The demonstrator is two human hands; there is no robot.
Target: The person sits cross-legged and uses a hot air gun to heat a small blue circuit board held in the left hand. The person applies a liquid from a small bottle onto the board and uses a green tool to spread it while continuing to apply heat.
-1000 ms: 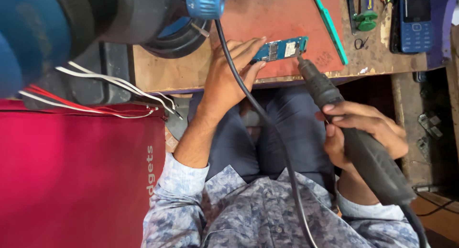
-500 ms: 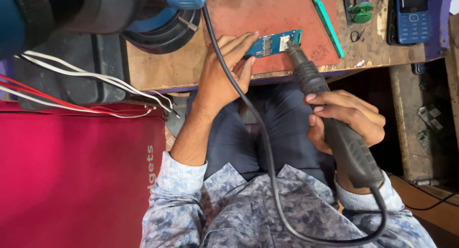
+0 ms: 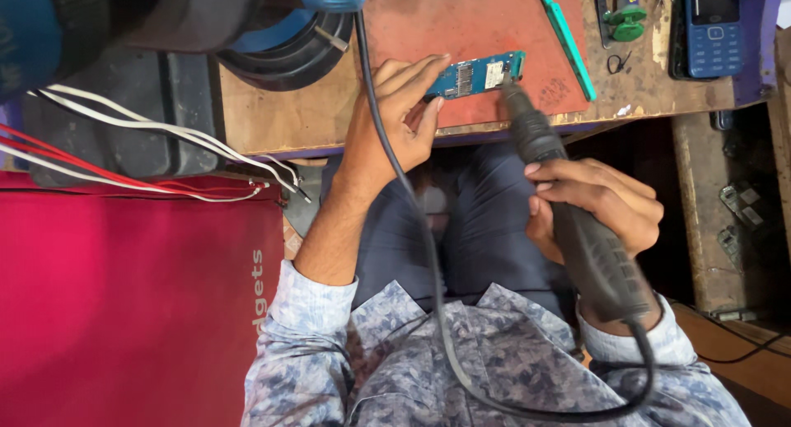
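My left hand (image 3: 394, 118) rests on the wooden bench edge, and its fingertips pinch the left end of a small blue circuit board (image 3: 479, 73). The board lies on a reddish-brown mat (image 3: 461, 19). My right hand (image 3: 595, 203) is wrapped around the black handle of a corded heat tool (image 3: 577, 229). The tool's dark nozzle (image 3: 521, 114) points up at the right end of the board, its tip at or just above the board's edge.
A teal flat tool (image 3: 565, 38), green-handled tools (image 3: 623, 19) and a blue keypad phone (image 3: 713, 28) lie on the wooden bench (image 3: 272, 118). The tool's black cable (image 3: 412, 229) crosses my left arm. White and red wires (image 3: 148, 139) run over a red surface (image 3: 124, 312).
My right hand and the tool's handle have shifted a little left and turned more upright. The cable loop has swung lower. The nozzle stays by the board, which my left hand keeps holding.
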